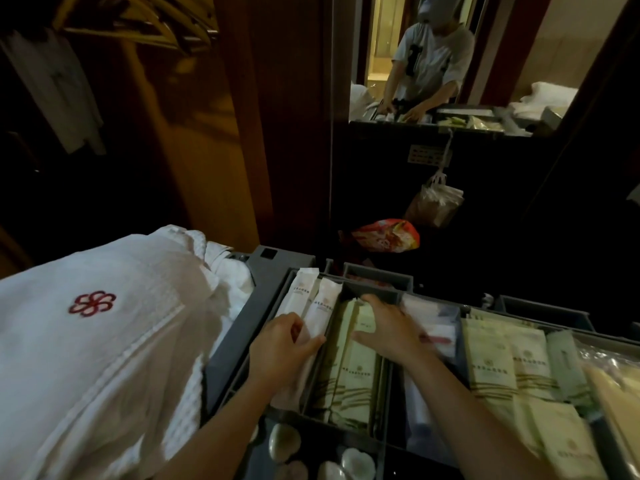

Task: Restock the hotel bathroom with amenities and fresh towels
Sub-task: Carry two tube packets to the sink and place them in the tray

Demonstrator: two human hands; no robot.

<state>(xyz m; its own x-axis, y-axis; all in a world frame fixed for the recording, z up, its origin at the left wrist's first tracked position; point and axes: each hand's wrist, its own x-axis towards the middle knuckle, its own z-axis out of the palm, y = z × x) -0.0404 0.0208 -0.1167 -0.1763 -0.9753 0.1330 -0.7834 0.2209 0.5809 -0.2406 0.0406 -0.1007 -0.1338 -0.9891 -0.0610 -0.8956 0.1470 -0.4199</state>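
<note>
A grey cart tray with dividers holds packaged amenities. My left hand grips long white sachets standing in the tray's leftmost slot. My right hand lies flat, fingers spread, on pale green packets in the slot beside it; it closes on nothing I can see. More green packets fill the slots to the right. Small round white items sit in a near compartment. A folded white robe with a red flower emblem rests on the cart's left side.
A mirror ahead reflects a person at the cart and white towels. Plastic bags, one red and orange, hang beyond the tray. A dark wooden wardrobe with hangers stands at the left.
</note>
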